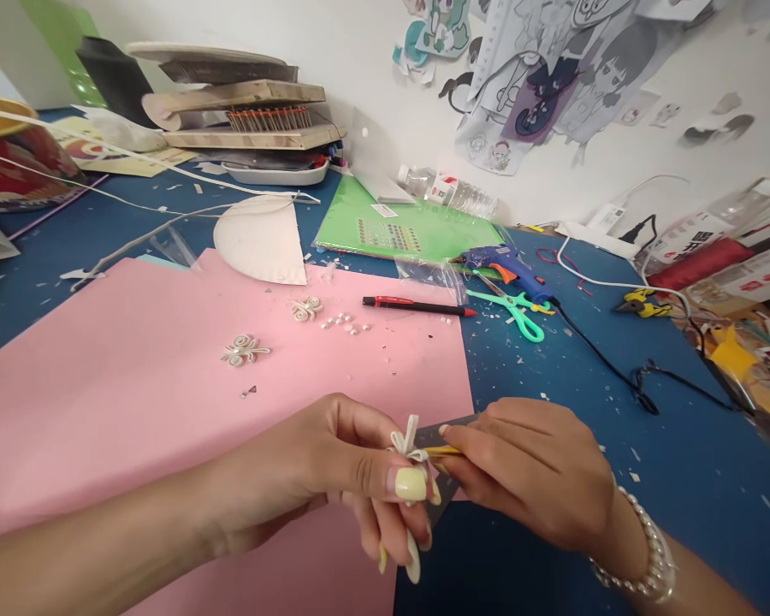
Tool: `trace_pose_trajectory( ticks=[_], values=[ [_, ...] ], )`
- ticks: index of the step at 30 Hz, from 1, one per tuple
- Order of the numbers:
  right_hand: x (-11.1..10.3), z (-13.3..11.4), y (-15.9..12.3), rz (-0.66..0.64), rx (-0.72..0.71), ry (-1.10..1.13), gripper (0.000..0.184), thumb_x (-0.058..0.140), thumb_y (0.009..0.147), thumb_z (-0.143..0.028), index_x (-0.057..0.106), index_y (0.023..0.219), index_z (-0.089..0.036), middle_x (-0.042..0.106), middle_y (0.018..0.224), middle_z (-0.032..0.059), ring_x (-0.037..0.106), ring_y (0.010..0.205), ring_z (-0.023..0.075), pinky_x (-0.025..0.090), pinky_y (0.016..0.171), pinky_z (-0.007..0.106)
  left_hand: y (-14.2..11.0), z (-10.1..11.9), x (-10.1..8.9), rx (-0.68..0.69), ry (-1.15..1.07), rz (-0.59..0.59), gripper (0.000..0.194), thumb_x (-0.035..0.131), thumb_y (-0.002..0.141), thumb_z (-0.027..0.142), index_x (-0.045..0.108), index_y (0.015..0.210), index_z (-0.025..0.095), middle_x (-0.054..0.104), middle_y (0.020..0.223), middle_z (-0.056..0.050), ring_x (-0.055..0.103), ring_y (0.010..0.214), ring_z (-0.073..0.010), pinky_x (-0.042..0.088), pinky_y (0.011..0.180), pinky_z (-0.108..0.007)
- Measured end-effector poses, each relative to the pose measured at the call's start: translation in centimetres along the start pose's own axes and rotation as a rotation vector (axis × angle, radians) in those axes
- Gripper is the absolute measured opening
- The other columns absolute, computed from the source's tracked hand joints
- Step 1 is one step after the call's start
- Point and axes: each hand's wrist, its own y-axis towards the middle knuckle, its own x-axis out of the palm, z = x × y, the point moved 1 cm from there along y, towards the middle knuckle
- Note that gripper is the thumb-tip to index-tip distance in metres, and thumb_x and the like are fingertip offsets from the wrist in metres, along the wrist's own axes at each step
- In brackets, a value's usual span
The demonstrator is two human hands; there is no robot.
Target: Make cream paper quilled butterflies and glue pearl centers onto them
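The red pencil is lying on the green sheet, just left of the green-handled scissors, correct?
Not quite. The head view shows the red pencil lying on the pink sheet, not the green sheet. It is just left of the green-handled scissors, as you said.

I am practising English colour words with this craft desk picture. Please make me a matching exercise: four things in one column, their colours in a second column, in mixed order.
Things:
1. scissors
2. glue gun
3. large paper sheet
4. mechanical pencil

Colours:
a. pink
b. black with red ends
c. green handles
d. blue with an orange trigger

Pairs: 1-c, 2-d, 3-a, 4-b
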Motion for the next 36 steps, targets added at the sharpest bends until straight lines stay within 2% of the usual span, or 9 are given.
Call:
trace_pose_trajectory(
  ticks=[6,13,15,19,27,31,36],
  values=[
    [-0.4,-0.6,-0.2,0.029,-0.086,-0.17,0.015,0.054,0.085,-0.018,0.063,0.079,-0.009,0.061,0.055,0.001,0.053,0.048,0.0106,0.041,0.047,0.026,0.2,-0.8,0.4,0.035,-0.136,-0.01,0.01,0.075,0.067,0.023,0.072,0.063,0.014,0.073,0.061,-0.001,0.068,0.051,-0.0092,0.051,0.047,-0.01],
    [-0.9,-1.3,-0.2,0.024,-0.135,-0.343,0.02,0.046,0.088,-0.015,0.064,0.084,-0.006,0.064,0.06,0.0041,0.057,0.052,0.0132,0.042,0.047,0.029,0.1,-1.0,0.6,0.028,-0.212,-0.002,0.009,0.076,0.066,0.022,0.072,0.065,0.014,0.073,0.061,-0.002,0.067,0.05,-0.0083,0.052,0.045,-0.01],
    [-0.9,-1.3,-0.1,0.028,-0.133,-0.36,0.017,0.049,0.087,-0.015,0.063,0.084,-0.006,0.064,0.06,0.0036,0.058,0.052,0.0133,0.042,0.048,0.029,0.1,-0.9,0.7,0.029,-0.202,-0.006,0.01,0.077,0.065,0.023,0.072,0.064,0.015,0.073,0.06,-0.002,0.066,0.048,-0.0084,0.051,0.045,-0.01],
    [-0.6,-0.9,-0.1,0.051,-0.106,-0.307,0.011,0.056,0.084,-0.018,0.062,0.081,-0.01,0.062,0.057,0.0003,0.055,0.049,0.0107,0.042,0.046,0.027,0.0,-0.5,0.5,0.051,-0.095,0.007,0.01,0.075,0.067,0.024,0.072,0.063,0.016,0.073,0.062,-0.001,0.068,0.052,-0.0102,0.052,0.048,-0.012],
    [0.8,1.0,0.0,0.012,0.027,-0.03,0.029,0.046,0.09,-0.027,0.061,0.069,-0.013,0.06,0.054,0.0013,0.047,0.045,0.0097,0.034,0.045,0.026,-0.4,1.5,-0.3,0.132,0.332,0.183,0.011,0.071,0.07,0.019,0.072,0.059,0.018,0.071,0.06,0.004,0.065,0.051,-0.0094,0.051,0.051,-0.014],
    [0.8,1.1,0.2,0.014,0.036,-0.013,0.029,0.047,0.09,-0.026,0.061,0.068,-0.012,0.058,0.054,0.0016,0.046,0.046,0.0101,0.034,0.046,0.026,-0.5,1.8,-0.2,0.115,0.385,0.206,0.011,0.071,0.07,0.02,0.071,0.06,0.018,0.071,0.059,0.004,0.065,0.049,-0.0101,0.052,0.053,-0.016],
    [0.8,0.9,0.2,0.017,0.026,0.001,0.029,0.046,0.09,-0.024,0.061,0.068,-0.012,0.059,0.054,0.0022,0.046,0.047,0.0104,0.034,0.046,0.026,-0.4,1.4,-0.2,0.095,0.343,0.187,0.011,0.07,0.071,0.02,0.071,0.06,0.018,0.071,0.059,0.004,0.066,0.049,-0.0096,0.051,0.052,-0.015]
  ],
)
